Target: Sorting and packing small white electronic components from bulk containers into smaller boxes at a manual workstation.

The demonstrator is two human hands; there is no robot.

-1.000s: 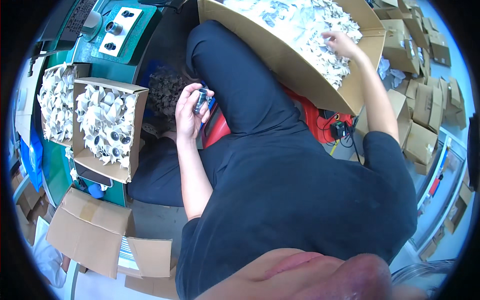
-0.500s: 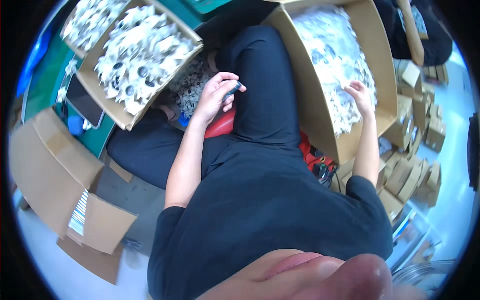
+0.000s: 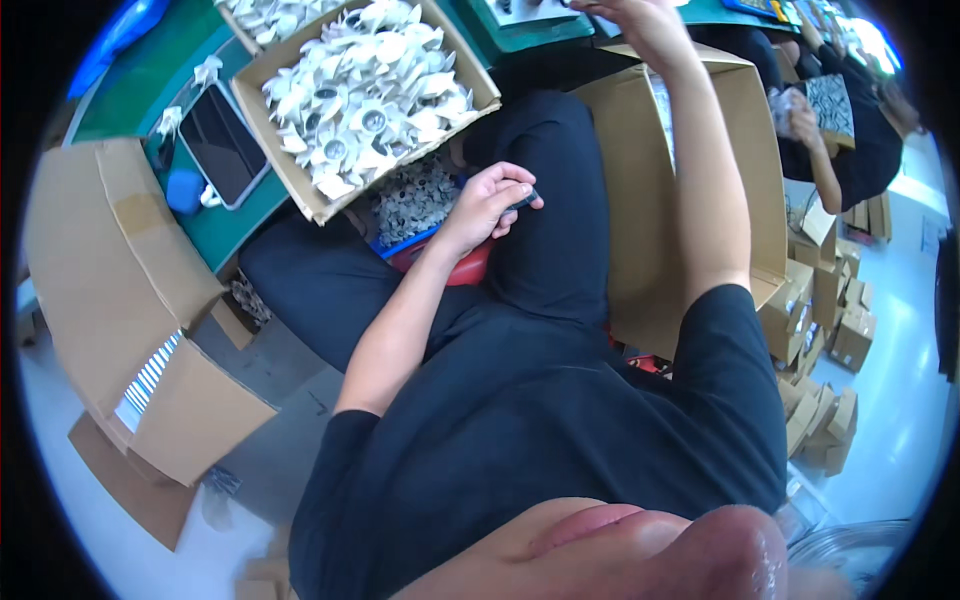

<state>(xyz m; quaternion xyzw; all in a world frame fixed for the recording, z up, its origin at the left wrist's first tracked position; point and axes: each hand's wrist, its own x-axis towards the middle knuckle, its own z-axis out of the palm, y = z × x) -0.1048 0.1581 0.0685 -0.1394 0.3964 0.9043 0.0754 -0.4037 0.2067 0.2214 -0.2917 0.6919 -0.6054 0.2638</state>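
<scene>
My left hand (image 3: 494, 208) is closed around a small dark stick-like object (image 3: 523, 200), most of it hidden by the fingers, just above my thigh. My right arm stretches far forward, past the tall cardboard box on the right (image 3: 640, 220). My right hand (image 3: 645, 30) is at the top edge of the picture, its fingers drawn together and partly cut off; what they hold cannot be made out. Ahead to the left, a cardboard box (image 3: 290, 185) is heaped with white finned plastic parts (image 3: 370, 90). More such parts (image 3: 415, 200) lie in a blue container between my legs.
A dark-screened tablet (image 3: 222, 145) and a blue object (image 3: 184, 190) lie on the green table (image 3: 110, 95). At left stands an open carton (image 3: 100, 230). Another person (image 3: 850, 120) sits at far right, near stacked cartons (image 3: 855, 320).
My right hand has left the tall right-hand box and reached forward to the far table. My left hand keeps its closed grip. The whole view has shifted.
</scene>
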